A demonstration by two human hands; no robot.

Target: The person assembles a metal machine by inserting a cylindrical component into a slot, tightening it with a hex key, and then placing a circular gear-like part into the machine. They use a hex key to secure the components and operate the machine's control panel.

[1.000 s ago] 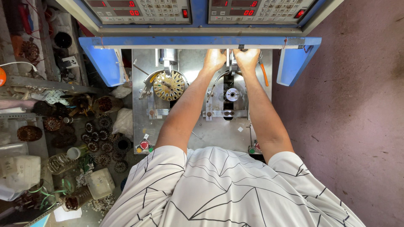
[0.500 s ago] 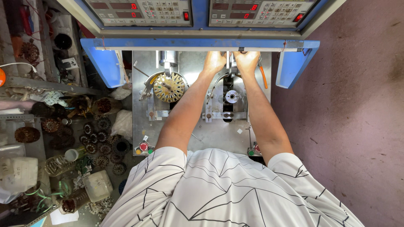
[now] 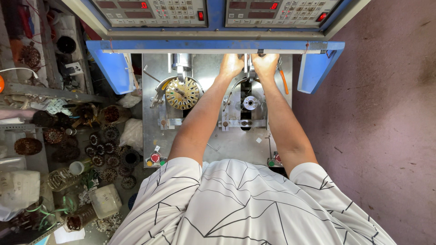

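At the top I see two grey button boards, the left board (image 3: 154,11) and the right board (image 3: 281,10), each with a dark screen glowing red. Low on the left sits a white paper slip (image 3: 68,235)

A slotted disc (image 3: 182,93) sits left of both hands, under the control panels (image 3: 213,11).

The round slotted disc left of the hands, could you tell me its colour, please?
Brass-yellow slotted disc, clearest in the head view.
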